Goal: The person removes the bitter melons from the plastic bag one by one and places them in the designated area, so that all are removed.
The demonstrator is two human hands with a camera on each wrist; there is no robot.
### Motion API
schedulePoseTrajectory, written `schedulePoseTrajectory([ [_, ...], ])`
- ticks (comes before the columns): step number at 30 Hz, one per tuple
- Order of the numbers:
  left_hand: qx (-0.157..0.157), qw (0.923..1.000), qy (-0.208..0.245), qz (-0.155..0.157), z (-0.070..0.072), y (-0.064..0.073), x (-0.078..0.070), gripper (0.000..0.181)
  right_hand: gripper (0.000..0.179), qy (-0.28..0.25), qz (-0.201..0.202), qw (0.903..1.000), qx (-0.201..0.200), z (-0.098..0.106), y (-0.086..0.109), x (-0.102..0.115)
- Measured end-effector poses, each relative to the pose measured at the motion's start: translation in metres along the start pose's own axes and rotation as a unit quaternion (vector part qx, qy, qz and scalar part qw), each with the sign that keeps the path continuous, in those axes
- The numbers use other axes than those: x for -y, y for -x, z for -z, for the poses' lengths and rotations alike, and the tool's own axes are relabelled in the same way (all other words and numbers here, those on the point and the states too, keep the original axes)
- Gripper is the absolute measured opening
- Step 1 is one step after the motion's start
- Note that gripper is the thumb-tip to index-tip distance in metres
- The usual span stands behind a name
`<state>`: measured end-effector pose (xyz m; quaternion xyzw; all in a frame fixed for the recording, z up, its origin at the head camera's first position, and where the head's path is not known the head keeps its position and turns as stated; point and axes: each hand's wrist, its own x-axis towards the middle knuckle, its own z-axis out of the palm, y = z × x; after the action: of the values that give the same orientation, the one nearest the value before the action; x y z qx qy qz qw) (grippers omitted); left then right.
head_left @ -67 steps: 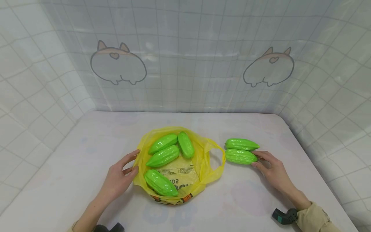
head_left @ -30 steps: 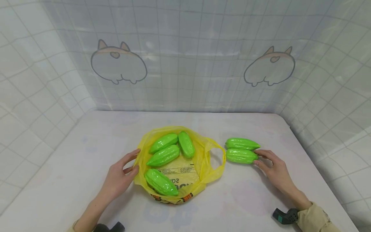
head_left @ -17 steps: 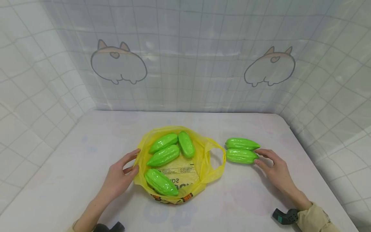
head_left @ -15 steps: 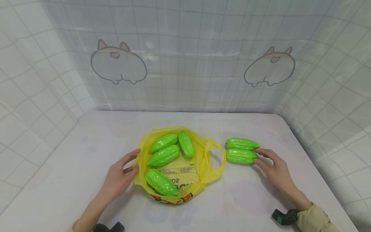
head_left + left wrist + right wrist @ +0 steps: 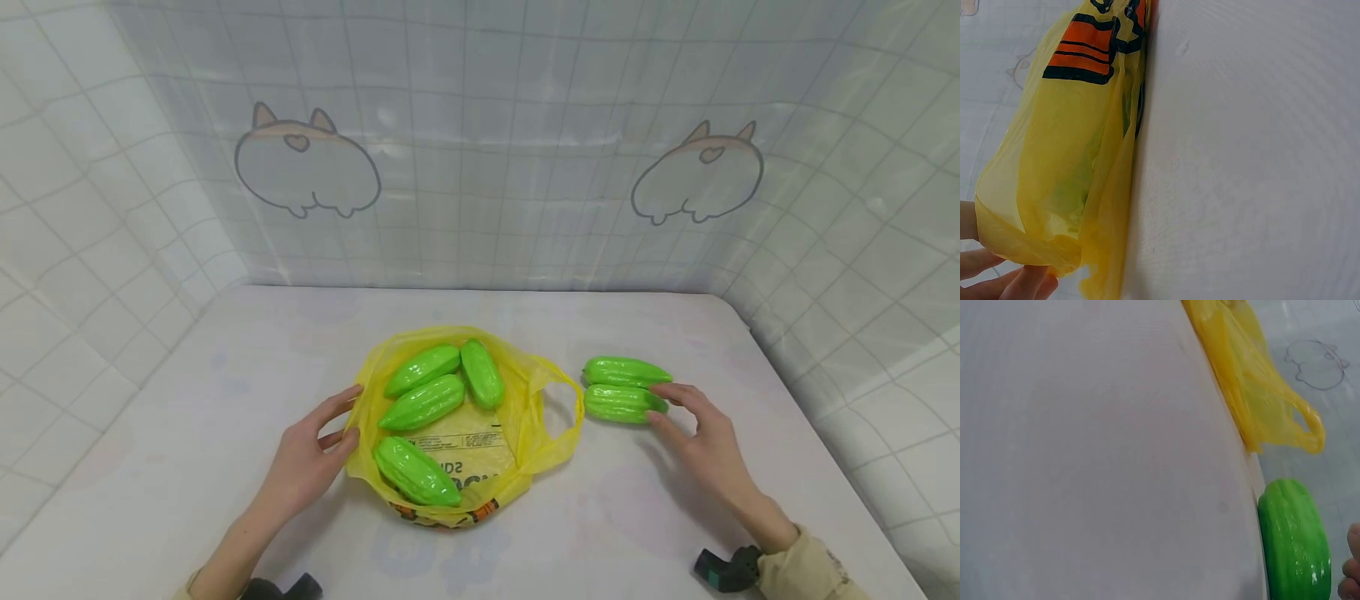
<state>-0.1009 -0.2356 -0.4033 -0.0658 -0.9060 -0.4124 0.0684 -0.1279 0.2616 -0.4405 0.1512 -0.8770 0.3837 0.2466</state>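
Note:
A yellow plastic bag (image 5: pixel 517 442) lies spread with its mouth facing up, several green bitter melons (image 5: pixel 422 402) inside. My left hand (image 5: pixel 303 467) holds the bag's left rim; in the left wrist view its fingers (image 5: pixel 1029 284) lie at the folded edge. To the right of the bag two more bitter melons lie side by side, the nearer one (image 5: pixel 618 403) touching the farther one (image 5: pixel 622 371). My right hand (image 5: pixel 705 442) is over the right end of the nearer melon, thumb and fingers apart. In the right wrist view its fingertips (image 5: pixel 1350 575) stand off from the melon (image 5: pixel 1294 544).
The bag's loop handle (image 5: pixel 573 412) reaches right, close to the nearer melon's left end. A pale cloth covers the table (image 5: pixel 645 517). Behind it hangs a gridded sheet (image 5: pixel 495 167) with animal drawings, and similar sheets close off both sides.
My right hand has moved slightly left, from the nearer melon's right tip to over its end. The left hand, bag and melons look unchanged.

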Motion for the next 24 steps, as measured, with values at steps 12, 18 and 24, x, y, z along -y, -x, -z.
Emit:
schedulePoseTrajectory([
  [12, 0.002, 1.0, -0.004, 0.004, 0.001, 0.0, -0.001, 0.053, 0.05, -0.015, 0.056, 0.9981, -0.017, -0.012, -0.004, 0.021],
  [18, 0.002, 0.9999, -0.011, 0.006, -0.001, 0.0, 0.001, 0.053, 0.051, -0.03, 0.06, 0.9976, -0.013, -0.017, -0.006, 0.029],
  [24, 0.002, 1.0, -0.005, 0.003, -0.001, 0.0, 0.002, 0.053, 0.051, -0.023, 0.052, 0.9984, 0.003, -0.023, -0.006, 0.037],
])
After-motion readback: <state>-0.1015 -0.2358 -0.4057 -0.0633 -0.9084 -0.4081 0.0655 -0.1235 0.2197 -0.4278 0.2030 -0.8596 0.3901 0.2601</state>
